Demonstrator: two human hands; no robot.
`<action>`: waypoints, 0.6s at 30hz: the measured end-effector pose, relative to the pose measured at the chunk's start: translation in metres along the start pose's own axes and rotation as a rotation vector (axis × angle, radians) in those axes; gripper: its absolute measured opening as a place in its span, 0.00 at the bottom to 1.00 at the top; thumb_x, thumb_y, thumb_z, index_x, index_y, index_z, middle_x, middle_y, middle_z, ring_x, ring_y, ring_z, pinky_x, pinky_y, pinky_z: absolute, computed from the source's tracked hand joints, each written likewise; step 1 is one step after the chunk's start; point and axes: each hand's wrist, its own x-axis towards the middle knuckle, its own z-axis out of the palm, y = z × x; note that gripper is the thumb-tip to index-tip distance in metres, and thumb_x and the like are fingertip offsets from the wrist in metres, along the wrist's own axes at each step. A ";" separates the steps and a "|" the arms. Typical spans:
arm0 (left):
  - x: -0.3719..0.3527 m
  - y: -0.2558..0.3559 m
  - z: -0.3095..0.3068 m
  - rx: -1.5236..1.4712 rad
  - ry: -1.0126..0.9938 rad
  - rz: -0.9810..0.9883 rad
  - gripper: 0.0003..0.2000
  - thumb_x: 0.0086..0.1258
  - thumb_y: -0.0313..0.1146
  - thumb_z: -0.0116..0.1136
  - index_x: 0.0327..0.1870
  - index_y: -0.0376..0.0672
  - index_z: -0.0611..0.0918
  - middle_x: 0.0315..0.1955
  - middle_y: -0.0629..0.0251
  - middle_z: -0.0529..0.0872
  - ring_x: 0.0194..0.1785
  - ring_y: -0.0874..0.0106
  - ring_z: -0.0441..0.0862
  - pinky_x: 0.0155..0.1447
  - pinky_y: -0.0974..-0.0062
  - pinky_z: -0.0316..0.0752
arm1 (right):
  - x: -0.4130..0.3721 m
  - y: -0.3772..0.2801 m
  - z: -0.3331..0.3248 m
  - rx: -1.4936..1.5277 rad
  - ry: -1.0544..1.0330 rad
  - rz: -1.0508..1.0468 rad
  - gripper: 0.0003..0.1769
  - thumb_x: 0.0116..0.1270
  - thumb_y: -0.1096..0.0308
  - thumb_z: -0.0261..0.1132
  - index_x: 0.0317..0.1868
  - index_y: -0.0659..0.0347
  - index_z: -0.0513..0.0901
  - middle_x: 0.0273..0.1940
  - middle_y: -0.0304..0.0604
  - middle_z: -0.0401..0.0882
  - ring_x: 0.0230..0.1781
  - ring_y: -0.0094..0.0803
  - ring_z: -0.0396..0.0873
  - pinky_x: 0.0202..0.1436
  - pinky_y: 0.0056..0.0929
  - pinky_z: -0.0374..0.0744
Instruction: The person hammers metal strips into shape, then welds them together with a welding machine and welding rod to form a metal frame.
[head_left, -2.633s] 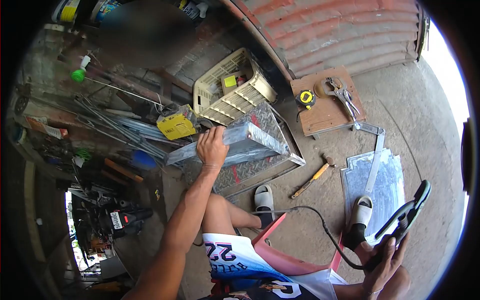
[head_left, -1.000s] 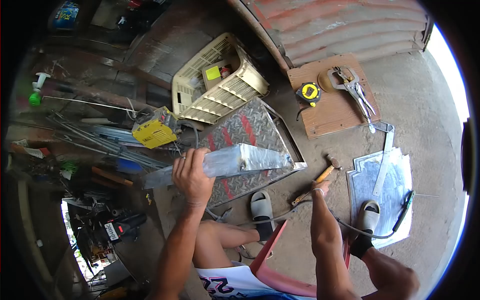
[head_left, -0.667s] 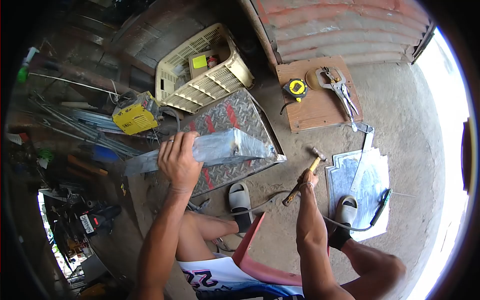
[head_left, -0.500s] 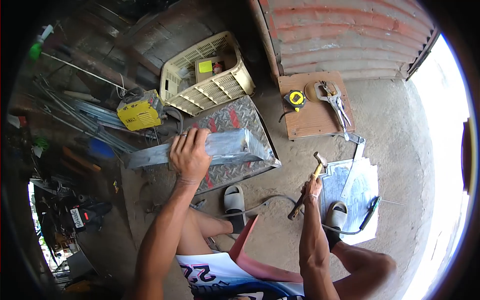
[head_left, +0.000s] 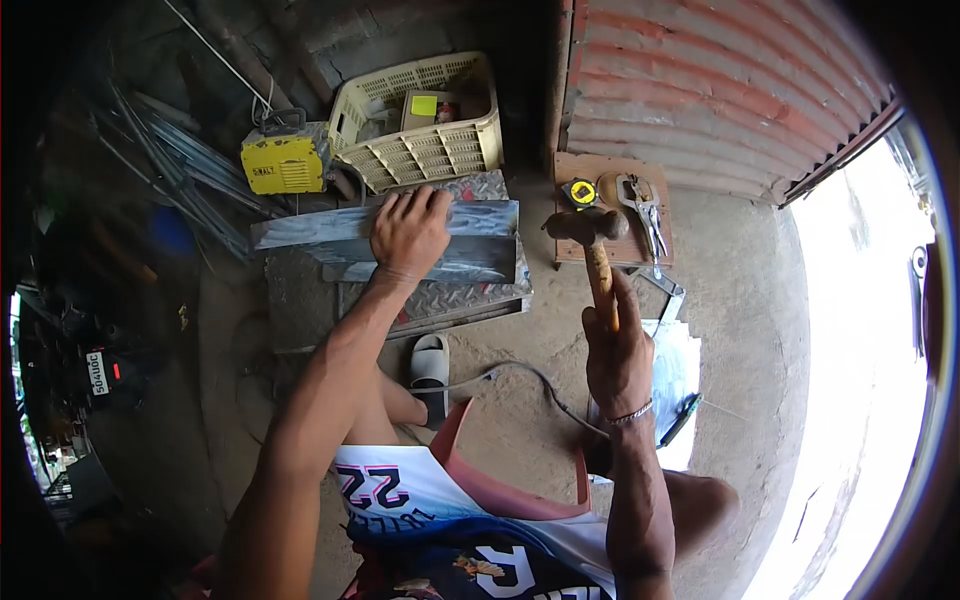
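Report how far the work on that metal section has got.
Done: the metal section lies on the checker plate; the electrode holder lies aside. In hand: the left hand presses the section down, the right hand holds the hammer raised. Left, it seems: the blow itself; the head is not yet touching the section.

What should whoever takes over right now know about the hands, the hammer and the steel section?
Left hand: holds the steel section down on the checker plate.
Right hand: grips the hammer, head raised, clear of the section.
Electrode holder lies on the sheet beside the right foot; yellow welder sits behind the plate.
Done: section laid and pinned.
Left: hammer has not met the section.
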 end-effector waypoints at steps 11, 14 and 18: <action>-0.004 0.002 0.002 0.031 0.084 0.006 0.04 0.63 0.28 0.59 0.33 0.48 0.76 0.28 0.69 0.77 0.32 0.67 0.78 0.41 0.66 0.72 | 0.000 -0.047 0.005 -0.084 -0.020 -0.144 0.37 0.70 0.78 0.61 0.78 0.46 0.64 0.50 0.56 0.87 0.44 0.54 0.88 0.40 0.43 0.85; -0.006 0.002 0.003 0.025 0.073 -0.007 0.03 0.64 0.30 0.60 0.34 0.49 0.77 0.28 0.69 0.77 0.33 0.67 0.79 0.41 0.66 0.72 | 0.006 -0.048 0.010 -0.079 -0.013 -0.161 0.37 0.71 0.76 0.61 0.78 0.45 0.63 0.49 0.56 0.87 0.42 0.54 0.87 0.38 0.46 0.84; -0.004 0.002 0.003 0.052 0.095 0.000 0.02 0.66 0.32 0.60 0.36 0.50 0.79 0.29 0.69 0.78 0.34 0.67 0.80 0.42 0.66 0.73 | 0.015 -0.035 0.012 -0.261 -0.240 -0.023 0.36 0.74 0.70 0.59 0.80 0.40 0.60 0.41 0.59 0.87 0.36 0.58 0.86 0.33 0.52 0.81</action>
